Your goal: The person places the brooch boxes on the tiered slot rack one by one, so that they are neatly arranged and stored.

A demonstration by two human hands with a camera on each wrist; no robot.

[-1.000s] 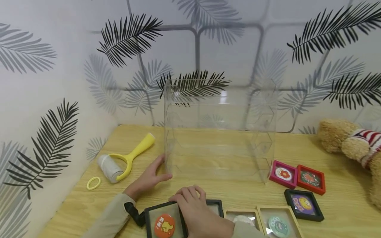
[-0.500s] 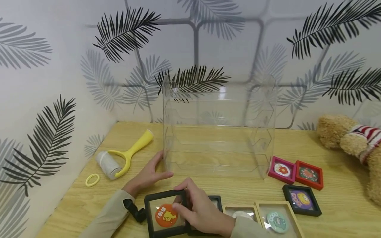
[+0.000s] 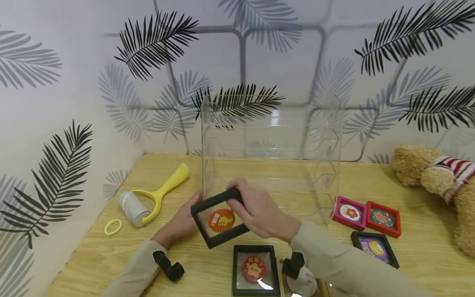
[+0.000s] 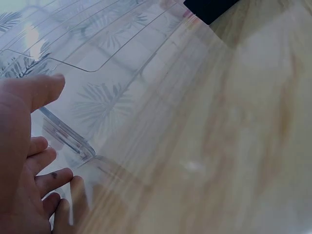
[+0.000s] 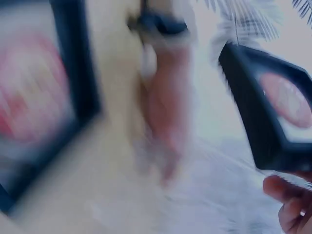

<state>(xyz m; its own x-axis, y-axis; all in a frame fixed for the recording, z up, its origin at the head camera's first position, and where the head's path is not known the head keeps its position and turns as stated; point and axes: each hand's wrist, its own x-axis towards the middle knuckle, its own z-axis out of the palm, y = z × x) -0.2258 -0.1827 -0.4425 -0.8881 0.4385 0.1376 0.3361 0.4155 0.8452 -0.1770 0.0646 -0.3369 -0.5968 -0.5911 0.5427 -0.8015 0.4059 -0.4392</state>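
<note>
My right hand (image 3: 259,208) pinches a black square display frame (image 3: 228,236) by its right side, thumb in front. Inside the frame is an orange badge (image 3: 221,220) with a yellow thumbs-up. It is raised and tilted in front of a clear acrylic shelf rack (image 3: 272,158). In the right wrist view the same black frame (image 5: 253,112) appears at the right, above the fingers. My left hand (image 3: 183,222) is at the rack's lower left corner, partly behind the held frame. Its fingers (image 4: 51,183) look relaxed beside the rack's clear side panel (image 4: 73,136); contact is unclear.
Another black frame (image 3: 256,270) with a red star badge lies in front, beside a wooden frame (image 3: 324,288) partly under my right sleeve. Pink (image 3: 350,212), red (image 3: 383,218) and black (image 3: 375,248) small frames lie right. A yellow lint roller (image 3: 163,196), yellow ring (image 3: 113,227) and teddy bear (image 3: 438,181) flank the rack.
My right hand has picked the thumbs-up frame up from the table and carried it up and right toward the rack. The star-badge frame is uncovered now. My left hand stays by the rack.
</note>
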